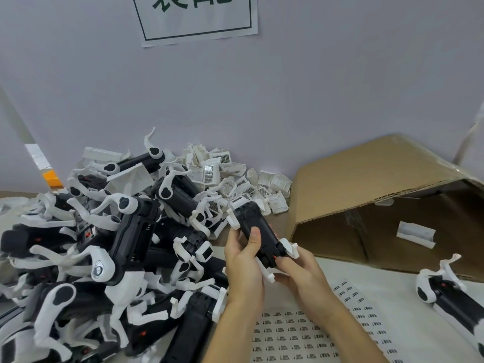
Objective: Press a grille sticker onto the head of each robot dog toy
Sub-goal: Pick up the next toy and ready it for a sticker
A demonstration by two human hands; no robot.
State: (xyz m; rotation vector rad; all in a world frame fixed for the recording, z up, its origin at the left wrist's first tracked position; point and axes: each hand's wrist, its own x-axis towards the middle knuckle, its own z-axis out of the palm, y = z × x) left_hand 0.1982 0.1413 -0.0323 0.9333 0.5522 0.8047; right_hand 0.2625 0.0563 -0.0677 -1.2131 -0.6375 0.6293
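I hold one black-and-white robot dog toy [258, 231] belly-up above the table, its white head end pointing away from me. My left hand [242, 260] grips its side, the thumb lying across the black body. My right hand [298, 268] holds the near end by the white legs, fingertips beside a small red switch. A big heap of robot dog toys [110, 252] fills the left. Sticker sheets [301, 334] with rows of small printed labels lie flat under my forearms.
A pile of white head parts [235, 179], some bearing grille stickers, lies at the back against the wall. An open cardboard box [387, 195] on its side stands at the right. Another robot dog toy [450, 299] lies at the far right.
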